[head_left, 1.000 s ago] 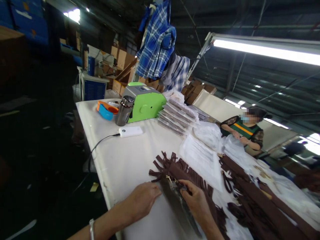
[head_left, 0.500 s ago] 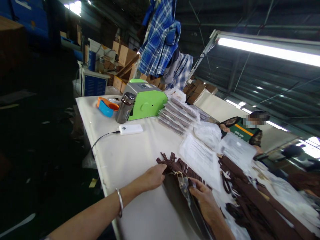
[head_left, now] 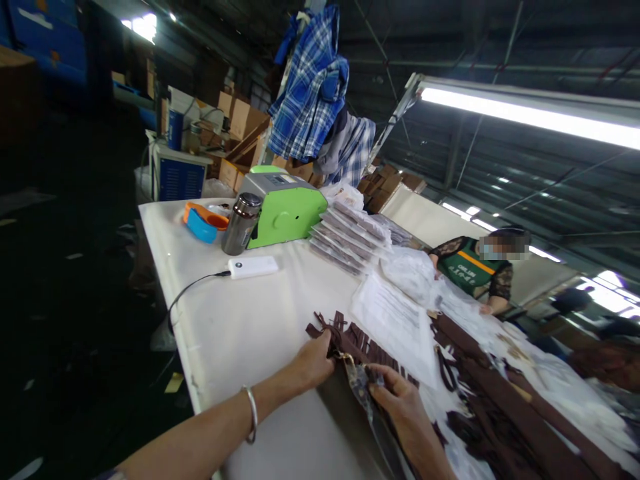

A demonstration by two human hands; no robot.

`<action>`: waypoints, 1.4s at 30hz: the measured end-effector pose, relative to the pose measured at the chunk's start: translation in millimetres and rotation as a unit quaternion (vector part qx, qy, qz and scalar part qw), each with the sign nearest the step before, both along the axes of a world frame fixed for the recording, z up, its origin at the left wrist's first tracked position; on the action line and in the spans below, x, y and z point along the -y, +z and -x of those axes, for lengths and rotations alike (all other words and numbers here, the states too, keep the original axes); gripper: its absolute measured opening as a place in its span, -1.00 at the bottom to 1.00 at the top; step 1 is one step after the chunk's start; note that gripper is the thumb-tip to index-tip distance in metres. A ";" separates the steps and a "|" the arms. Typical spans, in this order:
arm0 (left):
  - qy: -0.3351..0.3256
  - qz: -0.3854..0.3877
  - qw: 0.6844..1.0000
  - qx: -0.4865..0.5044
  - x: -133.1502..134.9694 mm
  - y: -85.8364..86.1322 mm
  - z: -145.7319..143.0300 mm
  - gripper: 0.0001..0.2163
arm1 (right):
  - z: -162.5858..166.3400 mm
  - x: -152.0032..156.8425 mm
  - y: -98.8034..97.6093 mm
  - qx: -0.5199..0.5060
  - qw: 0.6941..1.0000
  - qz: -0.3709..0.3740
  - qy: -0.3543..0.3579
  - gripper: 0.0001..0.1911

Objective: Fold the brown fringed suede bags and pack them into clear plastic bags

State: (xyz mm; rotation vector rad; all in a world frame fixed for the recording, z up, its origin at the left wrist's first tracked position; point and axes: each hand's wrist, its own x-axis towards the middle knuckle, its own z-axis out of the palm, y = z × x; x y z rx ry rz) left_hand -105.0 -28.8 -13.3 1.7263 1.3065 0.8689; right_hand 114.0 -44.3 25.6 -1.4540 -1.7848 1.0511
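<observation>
A row of dark brown zippers (head_left: 360,341) lies fanned out on the white table (head_left: 240,320). My left hand (head_left: 314,363), a bangle on its wrist, is closed on the end of the brown zipper bundle. Just to its right, my right hand (head_left: 400,403) pinches a clear plastic bag (head_left: 361,383) at the bundle's end. More brown zippers (head_left: 505,400) run off to the right.
Beyond lie a flat clear packet (head_left: 395,320), a stack of packed bags (head_left: 347,233), a green machine (head_left: 283,207), a steel flask (head_left: 241,223), a white power bank (head_left: 253,267) and an orange-blue tape dispenser (head_left: 203,223). A person in green (head_left: 473,267) works across the table.
My left hand has reached forward from the bare table onto the zipper ends and closed on them. My right hand stays at the bag. The person opposite has lowered a white packet.
</observation>
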 end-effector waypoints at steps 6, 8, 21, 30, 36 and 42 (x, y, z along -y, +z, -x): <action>-0.057 -0.015 0.994 -0.096 26.5 8.9 69.3 -0.53 | 16.2 51.6 -36.4 0.275 0.891 -0.323 0.163 -0.58; -0.076 -0.007 0.990 -0.122 30.5 12.8 84.8 -0.52 | 23.3 65.0 -56.5 0.301 0.824 -0.434 0.206 -0.67; -0.120 0.059 0.969 -0.209 26.8 26.8 109.0 -0.56 | 35.4 77.8 -72.0 0.209 0.855 -0.455 0.139 -0.89; -0.044 0.007 0.936 -0.349 58.7 22.5 104.2 -0.58 | 36.3 74.4 -50.8 0.145 0.889 -0.413 0.130 -0.93; -0.046 -0.040 0.945 -0.322 59.5 21.2 79.2 -0.76 | 34.9 56.6 -90.3 0.141 0.867 -0.464 0.118 -0.83; -0.036 -0.046 0.927 -0.371 48.2 2.4 44.6 -0.73 | 0.0 42.6 -58.2 0.193 0.911 -0.350 0.107 -0.91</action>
